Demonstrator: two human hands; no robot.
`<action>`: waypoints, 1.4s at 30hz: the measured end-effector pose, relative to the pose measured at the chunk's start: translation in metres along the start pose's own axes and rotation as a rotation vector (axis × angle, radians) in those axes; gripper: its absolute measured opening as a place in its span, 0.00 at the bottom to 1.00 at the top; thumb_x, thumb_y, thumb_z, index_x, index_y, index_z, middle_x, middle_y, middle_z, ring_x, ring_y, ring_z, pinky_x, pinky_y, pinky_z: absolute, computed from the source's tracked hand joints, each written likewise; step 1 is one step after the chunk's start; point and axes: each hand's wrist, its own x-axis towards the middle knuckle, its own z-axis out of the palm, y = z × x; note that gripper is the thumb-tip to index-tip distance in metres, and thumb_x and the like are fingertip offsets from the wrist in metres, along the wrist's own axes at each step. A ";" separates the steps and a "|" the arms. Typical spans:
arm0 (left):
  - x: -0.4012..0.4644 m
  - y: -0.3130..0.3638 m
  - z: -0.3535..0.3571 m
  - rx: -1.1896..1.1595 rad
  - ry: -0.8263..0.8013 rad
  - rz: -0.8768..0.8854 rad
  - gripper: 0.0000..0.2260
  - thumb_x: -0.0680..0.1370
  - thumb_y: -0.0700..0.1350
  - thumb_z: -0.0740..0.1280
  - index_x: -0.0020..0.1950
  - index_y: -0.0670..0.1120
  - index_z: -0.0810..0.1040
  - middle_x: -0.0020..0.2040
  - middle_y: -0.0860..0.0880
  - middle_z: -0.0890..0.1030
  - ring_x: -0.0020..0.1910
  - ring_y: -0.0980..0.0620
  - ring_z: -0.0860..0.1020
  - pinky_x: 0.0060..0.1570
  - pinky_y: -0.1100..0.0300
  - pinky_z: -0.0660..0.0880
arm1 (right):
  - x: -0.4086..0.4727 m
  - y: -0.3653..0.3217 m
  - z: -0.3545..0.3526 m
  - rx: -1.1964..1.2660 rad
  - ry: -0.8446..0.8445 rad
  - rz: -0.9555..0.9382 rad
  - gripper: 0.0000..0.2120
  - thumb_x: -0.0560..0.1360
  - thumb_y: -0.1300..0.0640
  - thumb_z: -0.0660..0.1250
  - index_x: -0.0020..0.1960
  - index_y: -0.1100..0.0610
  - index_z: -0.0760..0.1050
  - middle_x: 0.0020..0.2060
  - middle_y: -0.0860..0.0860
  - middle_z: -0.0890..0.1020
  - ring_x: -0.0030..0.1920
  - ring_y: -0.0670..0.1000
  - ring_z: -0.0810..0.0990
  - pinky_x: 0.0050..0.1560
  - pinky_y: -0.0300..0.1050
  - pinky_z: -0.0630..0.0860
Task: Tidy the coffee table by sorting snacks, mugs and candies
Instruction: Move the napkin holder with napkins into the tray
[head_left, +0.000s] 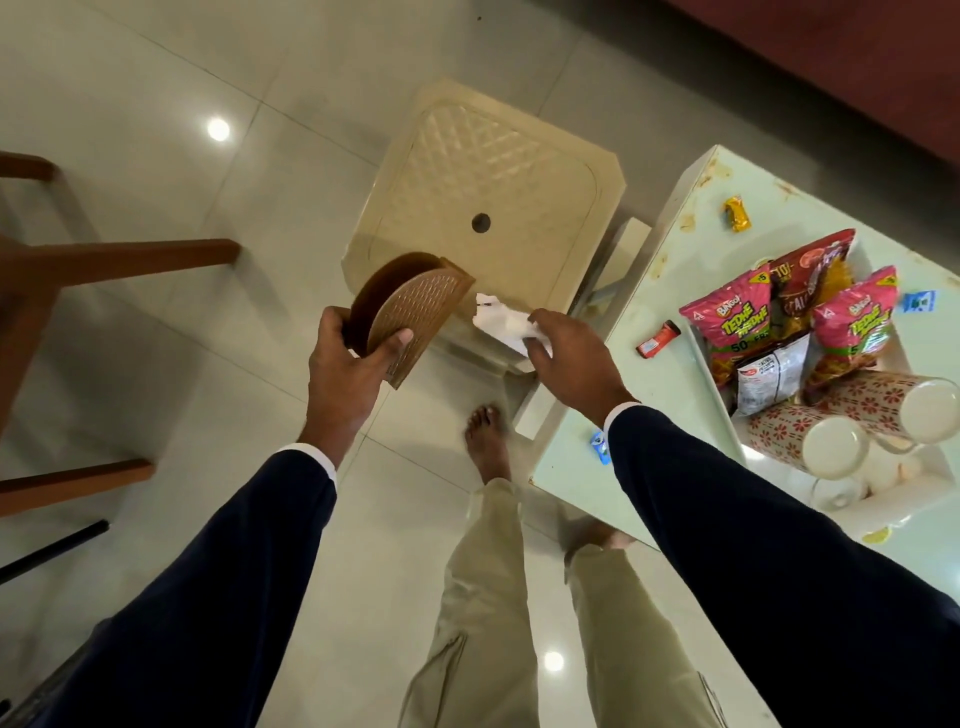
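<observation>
My left hand (345, 358) grips a brown plastic napkin holder (410, 312), held tilted above the floor in front of a cream stool. My right hand (569, 348) holds a crumpled white tissue (501, 322) just right of the holder. On the pale green coffee table (670, 395) at the right, pink snack packets (737, 317) and a white packet (769, 379) lie in a white tray (924, 488) together with two floral glass mugs (810, 441) lying on their sides. Loose candies are scattered on the table: a gold one (737, 213), a red one (657, 340) and blue ones (918, 301).
A cream plastic stool (493, 192) stands on the tiled floor straight ahead, beside the table. Brown wooden chair legs (119, 260) are at the left. My bare feet (485, 436) stand near the table's corner. A dark red sofa edge (831, 67) runs along the top right.
</observation>
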 end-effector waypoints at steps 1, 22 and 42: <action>-0.002 0.002 0.002 0.006 0.003 0.005 0.22 0.74 0.55 0.77 0.59 0.49 0.70 0.50 0.55 0.79 0.50 0.57 0.80 0.36 0.74 0.76 | 0.000 0.001 -0.008 0.217 -0.015 0.145 0.07 0.79 0.58 0.64 0.53 0.60 0.77 0.46 0.57 0.82 0.44 0.54 0.79 0.45 0.47 0.73; -0.066 0.091 0.152 0.560 -0.461 0.648 0.24 0.67 0.56 0.75 0.60 0.55 0.76 0.54 0.56 0.75 0.54 0.51 0.78 0.56 0.47 0.78 | -0.138 0.079 -0.156 -0.205 -0.056 -0.011 0.10 0.80 0.56 0.61 0.59 0.47 0.77 0.48 0.52 0.84 0.51 0.58 0.82 0.40 0.48 0.71; -0.164 0.129 0.280 0.121 -0.724 0.438 0.26 0.65 0.46 0.84 0.57 0.63 0.78 0.54 0.61 0.82 0.55 0.66 0.79 0.51 0.75 0.73 | -0.252 0.130 -0.222 0.176 0.307 -0.113 0.20 0.76 0.64 0.72 0.67 0.59 0.76 0.57 0.54 0.81 0.58 0.52 0.79 0.59 0.47 0.76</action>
